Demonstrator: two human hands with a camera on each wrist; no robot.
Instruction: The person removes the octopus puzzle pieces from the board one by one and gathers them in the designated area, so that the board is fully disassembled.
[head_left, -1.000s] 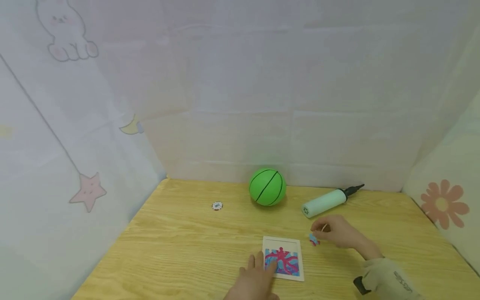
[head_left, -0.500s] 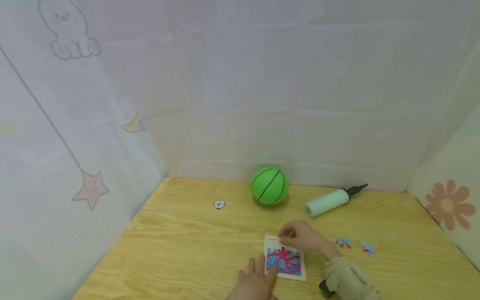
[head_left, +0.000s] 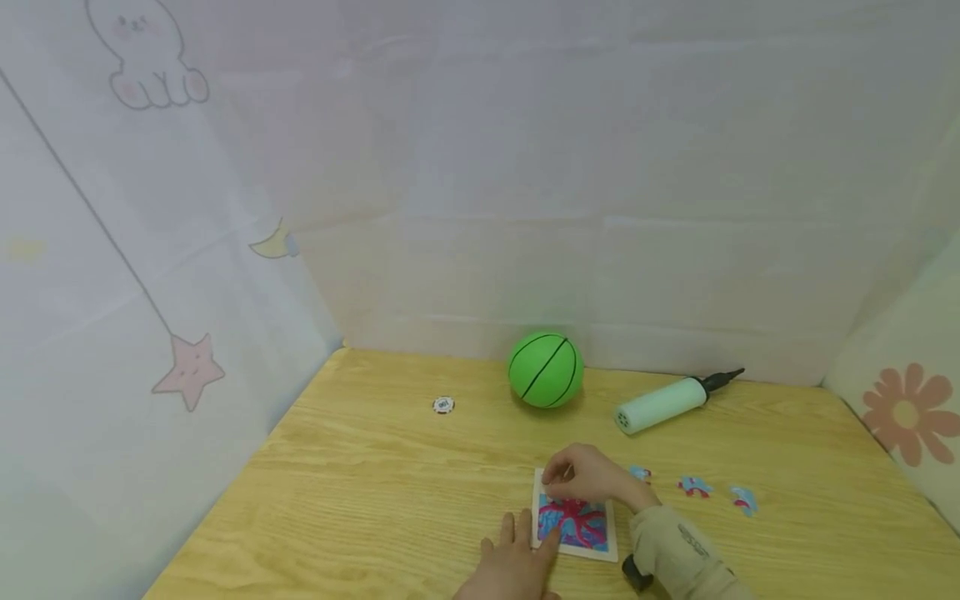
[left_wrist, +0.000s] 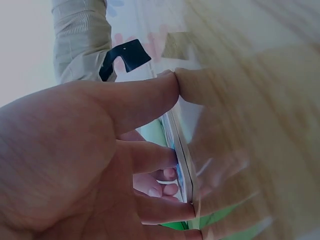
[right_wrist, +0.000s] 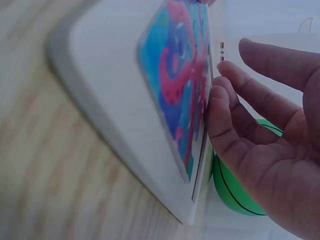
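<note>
An octopus jigsaw puzzle [head_left: 576,529] in a white frame lies near the front of the table. My left hand [head_left: 510,565] rests with straight fingers along its left side; the left wrist view shows fingertips against the board's edge [left_wrist: 184,155]. Over the upper left part of the puzzle is my right hand [head_left: 591,477], thumb and index finger pinching a puzzle piece almost wholly hidden by the fingers. In the right wrist view those fingertips [right_wrist: 216,102] meet at the board's far side. Three loose pieces lie to the right: one piece [head_left: 640,472], another [head_left: 695,487], a third [head_left: 744,500].
Behind the puzzle sits a green ball [head_left: 546,370]. A pale green hand pump [head_left: 663,405] with a black nozzle lies at the back right. One poker chip [head_left: 443,405] is left of the ball. Printed cloth walls [head_left: 480,167] surround the wooden table [head_left: 360,483].
My right hand has moved left from beside the loose pieces to above the puzzle's upper left, uncovering three loose pieces. The left hand has stayed on the frame.
</note>
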